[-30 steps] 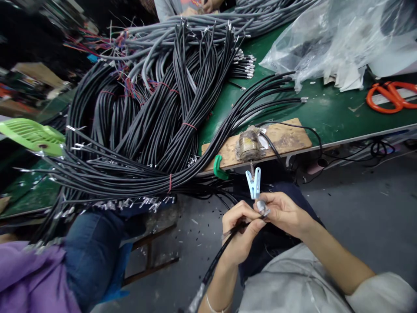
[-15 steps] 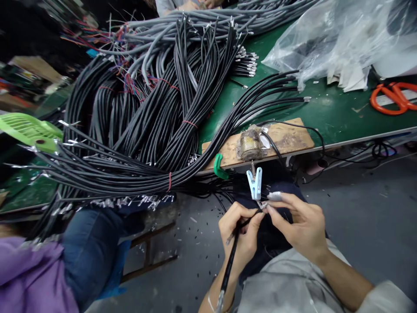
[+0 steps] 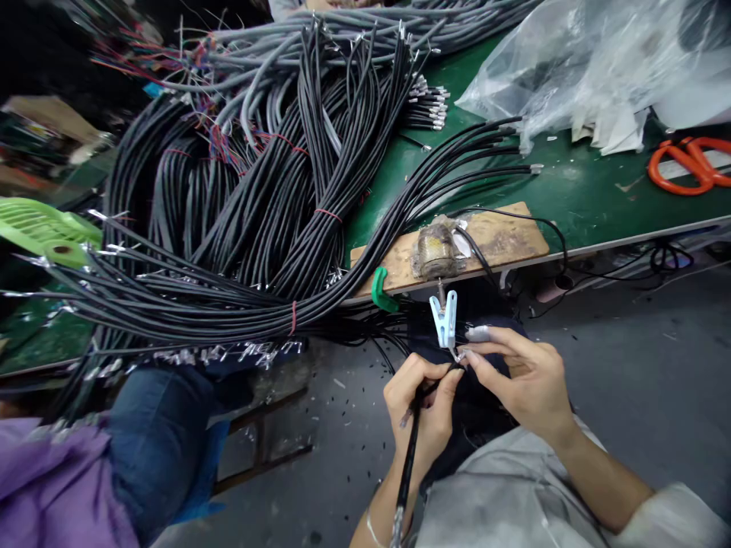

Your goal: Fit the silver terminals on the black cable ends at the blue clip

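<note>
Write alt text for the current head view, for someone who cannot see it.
A person's left hand pinches a black cable with the right hand close by, just below a light-blue clip in front of a green table. Bundled black cables lie across the table's left side; orange-handled scissors lie at far right.

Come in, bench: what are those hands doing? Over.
Left fingers pinching black cable near its end. Right fingers at its silvery tip, grip unclear. Light-blue clothespin close by the tip, possibly in the way.
</note>
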The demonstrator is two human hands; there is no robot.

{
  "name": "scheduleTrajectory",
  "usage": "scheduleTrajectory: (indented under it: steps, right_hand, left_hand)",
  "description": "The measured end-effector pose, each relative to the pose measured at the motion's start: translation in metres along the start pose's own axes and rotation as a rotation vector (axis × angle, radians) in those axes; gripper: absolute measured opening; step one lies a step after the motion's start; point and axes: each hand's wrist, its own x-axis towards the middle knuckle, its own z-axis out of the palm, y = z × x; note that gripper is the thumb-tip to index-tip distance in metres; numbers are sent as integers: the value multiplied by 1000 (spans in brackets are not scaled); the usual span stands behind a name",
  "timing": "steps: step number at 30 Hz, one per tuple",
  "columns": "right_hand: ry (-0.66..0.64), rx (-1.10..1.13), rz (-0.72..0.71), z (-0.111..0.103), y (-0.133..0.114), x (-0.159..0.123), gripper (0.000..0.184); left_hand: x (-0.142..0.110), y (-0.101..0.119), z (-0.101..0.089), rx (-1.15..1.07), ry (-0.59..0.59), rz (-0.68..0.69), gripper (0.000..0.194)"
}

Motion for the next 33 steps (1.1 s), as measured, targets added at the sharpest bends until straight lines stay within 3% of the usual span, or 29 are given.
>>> scheduleTrajectory:
  steps: [6, 10, 13, 17, 20, 23, 27, 30, 33]
  right_hand:
    - [63, -78, -61, 3, 5, -6, 28]
    - [-101, 19, 24, 1, 11, -2, 19]
    - [-111, 97, 100, -1, 14, 1, 12]
    - [-176, 57, 31, 0, 7, 3, 6]
    - [-253, 134, -52, 3, 5, 5, 14]
    - [-308, 361, 17, 8, 12, 9, 20]
    - [-168, 465, 157, 12, 22, 14, 21]
    - [-255, 466, 85, 16, 18, 12, 33]
    - [-262, 227, -113, 18, 10, 9, 13]
  left_hand:
    - [0, -2, -2, -50, -27, -57, 13]
    - [1, -4, -7, -103, -49, -96, 14]
    - [2, -4, -8, -124, -61, -121, 15]
    - [3, -3, -7, -133, -90, -140, 15]
    - [2, -3, -8, -148, -137, -175, 22]
    - [2, -5, -10, -189, -198, -217, 34]
    - [3, -8, -11, -211, -198, -258, 38]
    - [3, -8, -8, -218, -164, -249, 34]
    - [2, -8, -7, -249, -147, -263, 32]
